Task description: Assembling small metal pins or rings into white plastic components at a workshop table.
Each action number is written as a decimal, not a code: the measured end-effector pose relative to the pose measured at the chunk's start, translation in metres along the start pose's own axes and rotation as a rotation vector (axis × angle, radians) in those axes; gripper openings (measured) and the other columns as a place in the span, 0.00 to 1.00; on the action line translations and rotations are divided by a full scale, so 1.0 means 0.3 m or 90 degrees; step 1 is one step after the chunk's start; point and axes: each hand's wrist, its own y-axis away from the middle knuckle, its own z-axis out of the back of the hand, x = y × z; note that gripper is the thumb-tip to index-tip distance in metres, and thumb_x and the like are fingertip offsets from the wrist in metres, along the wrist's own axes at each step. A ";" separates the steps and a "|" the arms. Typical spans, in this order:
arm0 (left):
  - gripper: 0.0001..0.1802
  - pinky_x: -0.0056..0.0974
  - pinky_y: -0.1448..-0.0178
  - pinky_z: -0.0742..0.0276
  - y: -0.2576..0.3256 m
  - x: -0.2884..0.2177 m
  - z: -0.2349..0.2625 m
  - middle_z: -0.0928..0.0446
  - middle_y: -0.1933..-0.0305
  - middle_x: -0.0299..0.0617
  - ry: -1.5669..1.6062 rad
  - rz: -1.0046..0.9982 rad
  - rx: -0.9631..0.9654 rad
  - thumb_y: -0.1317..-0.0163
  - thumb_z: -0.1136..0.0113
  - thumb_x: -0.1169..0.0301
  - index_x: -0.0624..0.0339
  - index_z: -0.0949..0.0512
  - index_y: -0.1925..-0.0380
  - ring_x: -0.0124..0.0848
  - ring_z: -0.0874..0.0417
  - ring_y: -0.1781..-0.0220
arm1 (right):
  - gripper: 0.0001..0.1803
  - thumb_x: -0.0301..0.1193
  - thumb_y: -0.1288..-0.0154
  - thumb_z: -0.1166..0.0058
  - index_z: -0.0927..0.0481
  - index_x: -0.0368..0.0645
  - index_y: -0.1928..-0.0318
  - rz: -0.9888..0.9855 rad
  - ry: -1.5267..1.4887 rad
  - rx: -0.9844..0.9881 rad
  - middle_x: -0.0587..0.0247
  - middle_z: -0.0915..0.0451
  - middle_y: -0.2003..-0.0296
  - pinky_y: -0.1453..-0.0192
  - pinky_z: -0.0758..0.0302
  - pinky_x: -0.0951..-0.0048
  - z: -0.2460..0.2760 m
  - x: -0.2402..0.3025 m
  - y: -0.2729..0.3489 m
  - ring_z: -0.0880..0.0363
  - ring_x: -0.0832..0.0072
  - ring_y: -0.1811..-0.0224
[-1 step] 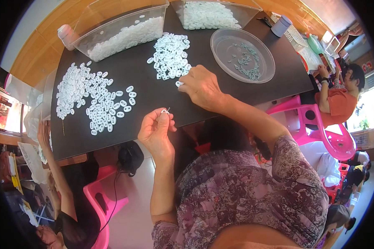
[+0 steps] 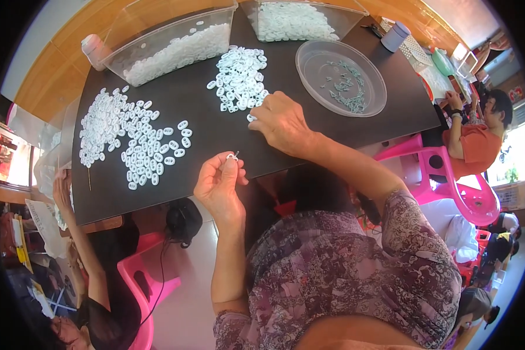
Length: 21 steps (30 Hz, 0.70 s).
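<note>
Near the table's front edge, my left hand (image 2: 220,185) is closed in a pinch on a small white plastic piece (image 2: 231,157) with a thin grey pin sticking up from it. Farther off and to the right, my right hand (image 2: 283,126) has its fingertips closed at another white two-holed piece (image 2: 251,118), partly covered by the fingers. Just beyond those fingers lies a heap of similar white pieces (image 2: 237,79). A round clear tray (image 2: 309,76) to the right holds small grey-green pins (image 2: 350,87).
More oval white pieces (image 2: 149,146) are spread over the table's left side. Two clear bins (image 2: 175,44) of white pieces stand at the back. A pink bottle (image 2: 93,51) and a grey-lidded container (image 2: 395,36) flank them. Co-workers sit left and right by pink chairs (image 2: 443,169).
</note>
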 end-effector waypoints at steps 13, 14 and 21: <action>0.05 0.27 0.76 0.29 -0.005 -0.004 0.003 0.22 0.74 0.44 0.019 0.002 -0.003 0.41 0.43 0.78 0.70 0.23 0.67 0.24 0.26 0.79 | 0.04 0.25 0.49 0.43 0.22 0.37 0.72 -0.047 -0.061 -0.040 0.58 0.26 0.75 0.66 0.31 0.67 0.011 -0.016 -0.012 0.27 0.64 0.70; 0.05 0.27 0.76 0.28 -0.005 -0.006 0.004 0.22 0.73 0.44 0.020 0.010 -0.002 0.41 0.43 0.78 0.70 0.23 0.66 0.25 0.25 0.77 | 0.04 0.25 0.49 0.43 0.22 0.37 0.72 -0.046 -0.062 -0.041 0.58 0.26 0.75 0.66 0.31 0.67 0.019 -0.011 -0.018 0.27 0.64 0.70; 0.06 0.27 0.75 0.27 -0.005 -0.017 -0.012 0.23 0.72 0.44 0.048 0.015 0.009 0.41 0.43 0.78 0.70 0.24 0.64 0.25 0.23 0.75 | 0.08 0.27 0.41 0.47 0.20 0.35 0.65 -0.426 -0.541 0.048 0.64 0.20 0.74 0.71 0.31 0.82 0.031 0.006 -0.025 0.26 0.83 0.74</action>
